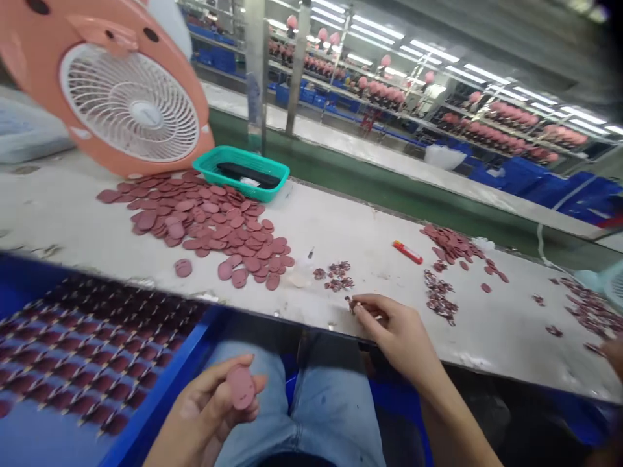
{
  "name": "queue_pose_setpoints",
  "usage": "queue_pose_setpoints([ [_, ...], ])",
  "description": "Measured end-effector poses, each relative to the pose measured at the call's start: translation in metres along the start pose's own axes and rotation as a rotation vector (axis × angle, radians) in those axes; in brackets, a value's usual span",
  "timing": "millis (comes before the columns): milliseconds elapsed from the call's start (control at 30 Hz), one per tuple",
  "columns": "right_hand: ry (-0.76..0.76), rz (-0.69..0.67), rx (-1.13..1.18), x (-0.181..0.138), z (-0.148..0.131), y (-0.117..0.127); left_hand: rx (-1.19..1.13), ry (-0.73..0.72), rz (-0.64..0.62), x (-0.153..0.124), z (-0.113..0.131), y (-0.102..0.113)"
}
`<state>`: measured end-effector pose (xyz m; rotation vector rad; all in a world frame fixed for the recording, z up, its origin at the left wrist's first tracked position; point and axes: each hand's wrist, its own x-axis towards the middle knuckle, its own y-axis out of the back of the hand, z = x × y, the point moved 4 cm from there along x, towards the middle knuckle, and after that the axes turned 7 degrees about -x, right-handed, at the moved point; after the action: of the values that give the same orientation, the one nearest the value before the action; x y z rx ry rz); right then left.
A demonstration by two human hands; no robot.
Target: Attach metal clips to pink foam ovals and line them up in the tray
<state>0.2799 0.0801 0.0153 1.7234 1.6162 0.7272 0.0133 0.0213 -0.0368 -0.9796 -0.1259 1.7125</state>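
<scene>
Above my lap, my left hand (209, 408) grips a flat pink oval disc (241, 387) between thumb and fingers; small dark marks show on its face. My right hand (389, 321) is at the front edge of the table, its thumb and forefinger pinched on a small dark brown piece (351, 303), too small to name. Just beyond it lies a little heap of similar brown pieces (339, 277). A large spread of pink oval discs (214, 220) covers the left part of the table.
An orange fan (195, 139) and a green basket (241, 191) stand at the back left. A blue tray (146, 402) holds rows of dark discs. A red marker (407, 252) lies among more piles; another person's hand (614, 355) is at far right.
</scene>
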Motion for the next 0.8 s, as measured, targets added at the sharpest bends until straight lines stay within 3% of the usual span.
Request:
queue_pose_setpoints([
  [67,0.025,-0.153,0.205,-0.017,-0.015,-0.013,-0.015,0.080,-0.042,-0.006,-0.002,-0.004],
  [167,0.034,-0.409,0.689,-0.039,-0.043,-0.041,0.000,0.169,-0.076,-0.013,-0.004,-0.006],
  [267,0.052,-0.502,0.990,-0.049,-0.064,-0.064,0.030,0.183,-0.149,-0.015,-0.002,-0.006],
  [400,0.103,-0.500,0.953,-0.049,-0.071,-0.078,0.061,0.165,-0.192,-0.016,0.003,-0.004],
  [633,0.314,-0.323,0.709,-0.053,-0.082,-0.072,0.026,0.190,-0.188,-0.017,0.007,-0.003],
  [800,0.359,-0.263,0.676,-0.053,-0.087,-0.073,0.015,0.195,-0.191,-0.019,0.008,-0.003],
])
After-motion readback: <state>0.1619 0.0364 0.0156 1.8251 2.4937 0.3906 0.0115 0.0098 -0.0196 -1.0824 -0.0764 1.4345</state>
